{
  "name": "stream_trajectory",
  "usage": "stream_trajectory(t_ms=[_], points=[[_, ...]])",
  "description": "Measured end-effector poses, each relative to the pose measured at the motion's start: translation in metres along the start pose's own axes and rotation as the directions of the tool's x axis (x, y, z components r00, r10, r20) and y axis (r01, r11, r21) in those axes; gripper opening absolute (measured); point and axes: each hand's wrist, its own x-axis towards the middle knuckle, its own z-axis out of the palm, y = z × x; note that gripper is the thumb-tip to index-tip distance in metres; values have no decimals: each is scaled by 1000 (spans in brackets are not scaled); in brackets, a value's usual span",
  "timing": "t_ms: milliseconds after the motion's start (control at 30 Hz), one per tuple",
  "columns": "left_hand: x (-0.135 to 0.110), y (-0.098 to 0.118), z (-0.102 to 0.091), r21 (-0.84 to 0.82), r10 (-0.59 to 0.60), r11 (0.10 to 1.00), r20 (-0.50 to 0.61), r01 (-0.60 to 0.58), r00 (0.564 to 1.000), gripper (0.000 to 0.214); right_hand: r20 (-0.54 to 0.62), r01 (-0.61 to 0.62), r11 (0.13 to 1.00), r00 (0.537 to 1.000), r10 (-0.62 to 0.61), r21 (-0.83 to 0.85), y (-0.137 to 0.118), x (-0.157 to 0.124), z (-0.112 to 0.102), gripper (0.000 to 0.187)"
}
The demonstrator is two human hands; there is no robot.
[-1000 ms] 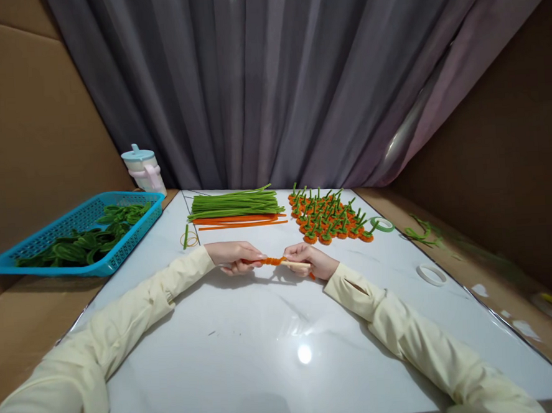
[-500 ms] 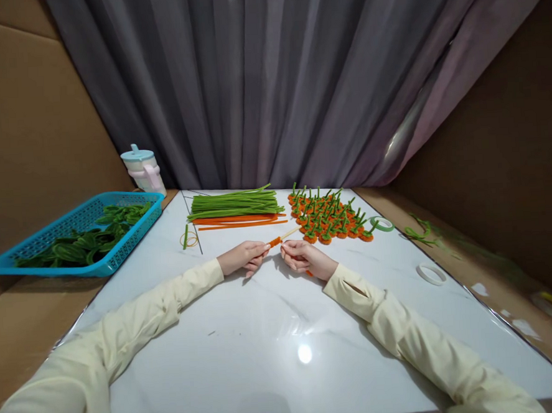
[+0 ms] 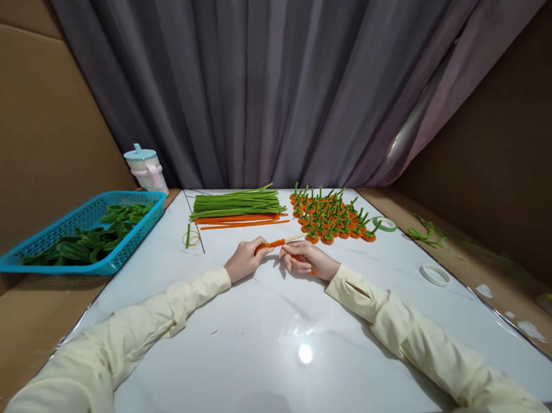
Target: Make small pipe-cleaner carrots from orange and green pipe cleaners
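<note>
Your left hand point(image 3: 247, 260) is closed around the near end of an orange coil point(image 3: 274, 244), thumb and forefinger pinching it, and the rest of the coil sticks out from that grip toward your right. A pale stick point(image 3: 296, 237) runs bare out of the coil's far end, slanting a little away from you past the knuckles of your right hand point(image 3: 308, 259). That right hand is just beside the coil, thumb and forefinger pinched together on an orange strand point(image 3: 313, 273), which shows again below the palm; how the lower fingers hold it is too small to tell. Both your hands are above the white tabletop point(image 3: 266, 356). Straight beyond your left grip lies a bundle of green stems point(image 3: 236, 204), with orange strips point(image 3: 244, 225) along its nearer edge. To the left of that grip and farther out are a short green piece point(image 3: 188, 235) and thin yellowish bands point(image 3: 193, 238); well left, a blue basket point(image 3: 114, 266) holds green looped pieces point(image 3: 77, 248), with a lidded cup point(image 3: 148, 172) behind it. Just beyond your right grip stand rows of orange pieces with green stalks point(image 3: 333, 220). Right of those is a green tape roll point(image 3: 384, 224), and a white tape roll point(image 3: 434, 275) lies well to the right of your right hand, nearer you.
</note>
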Motion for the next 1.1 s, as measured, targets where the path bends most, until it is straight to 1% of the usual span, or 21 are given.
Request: stream_trajectory(t_ms=[67, 200, 333, 500, 767, 967, 1100], points=[[-2, 0, 1, 92, 58, 994, -17, -56, 998, 13, -3, -3, 1000, 1000, 3, -1, 0, 0, 1, 22], [-4, -3, 3, 233, 140, 963, -9, -134, 990, 13, -15, -2, 1000, 1000, 2, -4, 0, -1, 1, 23], [-3, -6, 4, 327, 169, 932, -8, -157, 986, 15, -24, -7, 1000, 1000, 7, -8, 1, 0, 1, 25], [-1, -7, 1, 404, 180, 900, -8, -162, 984, 17, -27, -28, 999, 999, 27, -23, -1, 0, 4, 27], [-1, -9, -4, 439, 203, 874, 56, -206, 978, 20, 10, -81, 993, 997, 82, -83, -6, -3, 8, 22], [1, -12, -6, 420, 208, 876, 112, -236, 972, 22, 71, -127, 986, 988, 135, -112, -10, -5, 3, 22], [2, -12, -10, 384, 198, 890, 161, -246, 967, 19, 84, -140, 985, 985, 149, -102, -11, -6, 0, 25]])
